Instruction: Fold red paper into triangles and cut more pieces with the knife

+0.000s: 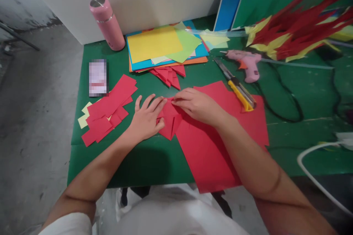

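Observation:
A small folded piece of red paper (168, 123) lies on the green table in front of me. My left hand (147, 117) rests at its left side, fingers spread, with the index fingertip and thumb touching the paper. At the upper right corner of the fold, my right hand (197, 104) pinches the paper between thumb and fingers. Under my right forearm spreads a large red sheet stack (204, 150), which overhangs the table's front edge. Folded red paper points (168, 75) lie just beyond my hands.
Red paper strips (110, 104) lie at left below a blurred-out phone-like object (97, 78). A pink bottle (109, 25) stands behind, beside coloured sheets (154, 46). At right are a yellow utility knife (238, 90), a pink glue gun (246, 62) with cord, and red-yellow paper flames (292, 33).

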`<action>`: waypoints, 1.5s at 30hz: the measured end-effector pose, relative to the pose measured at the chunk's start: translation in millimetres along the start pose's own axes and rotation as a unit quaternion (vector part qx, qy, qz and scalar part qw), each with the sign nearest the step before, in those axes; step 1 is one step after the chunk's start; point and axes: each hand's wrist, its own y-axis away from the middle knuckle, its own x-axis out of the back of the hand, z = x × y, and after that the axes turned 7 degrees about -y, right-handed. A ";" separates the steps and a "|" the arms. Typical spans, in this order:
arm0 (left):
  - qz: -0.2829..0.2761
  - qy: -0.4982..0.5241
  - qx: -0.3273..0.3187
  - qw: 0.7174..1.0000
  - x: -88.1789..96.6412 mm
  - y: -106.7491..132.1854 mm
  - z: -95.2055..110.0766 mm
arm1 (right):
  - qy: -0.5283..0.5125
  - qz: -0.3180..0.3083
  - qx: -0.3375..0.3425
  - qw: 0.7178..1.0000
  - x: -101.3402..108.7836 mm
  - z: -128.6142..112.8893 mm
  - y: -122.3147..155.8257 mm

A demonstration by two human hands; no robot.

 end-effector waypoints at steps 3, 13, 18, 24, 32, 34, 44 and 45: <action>0.012 -0.009 0.011 1.000 -1.9 1.0 -0.5 | -0.001 -0.004 0.002 1.000 1.3 -2.2 -0.1; -0.004 -0.014 0.016 1.000 -0.6 0.4 0.3 | 0.033 0.011 -0.034 0.999 -5.3 -8.1 -10.3; -0.004 -0.007 0.011 1.000 0.0 0.0 0.5 | 0.064 -0.006 -0.032 0.997 -12.4 -8.1 -15.0; -0.005 -0.011 0.015 1.000 0.9 0.8 1.7 | 0.069 -0.002 -0.034 0.997 -9.7 -2.0 -9.5; 0.002 -0.016 0.016 1.000 -1.5 1.2 0.9 | 0.049 -0.009 -0.064 0.997 12.0 3.9 3.4; 0.007 -0.017 0.015 1.000 -2.2 1.2 0.9 | 0.045 0.000 -0.072 0.996 12.2 2.6 2.9; 0.036 -0.020 0.009 0.999 -5.6 1.9 -0.9 | -0.036 0.079 -0.173 0.981 -6.6 -9.0 -5.0; 0.037 -0.021 0.007 0.999 -5.9 2.1 -1.1 | -0.042 0.079 -0.178 0.980 -7.8 -9.6 -5.6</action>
